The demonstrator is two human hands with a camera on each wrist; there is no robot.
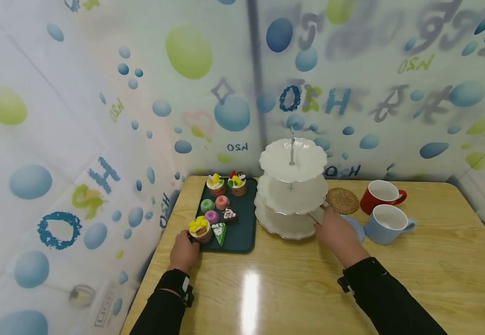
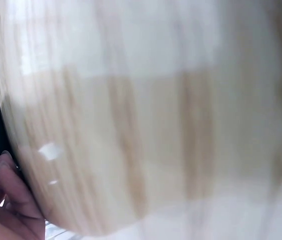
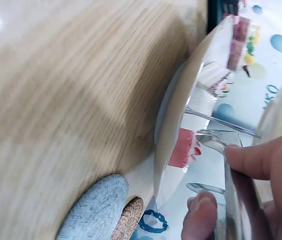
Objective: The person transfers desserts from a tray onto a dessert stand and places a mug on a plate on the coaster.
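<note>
At the near left corner of the dark green tray (image 1: 242, 232), my left hand (image 1: 185, 250) grips the edge. The left wrist view shows its fingers (image 2: 18, 192) at the tray's rim. Cupcakes (image 1: 200, 229) and small toy cakes (image 1: 219, 232) sit on the tray. My right hand (image 1: 337, 231) pinches silver cutlery, with a spoon (image 3: 211, 142) showing past the thumb. It is beside the right edge of the white three-tier stand (image 1: 286, 228), between the lower tiers. A pinkish-red piece (image 3: 181, 147) shows above the bottom plate's rim in the right wrist view.
Right of the stand are a brown woven coaster (image 1: 342, 201), a blue coaster (image 1: 355, 228), a red mug (image 1: 381, 195) and a light blue mug (image 1: 386, 225). A patterned curtain (image 1: 209, 116) hangs behind the wooden table (image 1: 292, 288) and along its left side.
</note>
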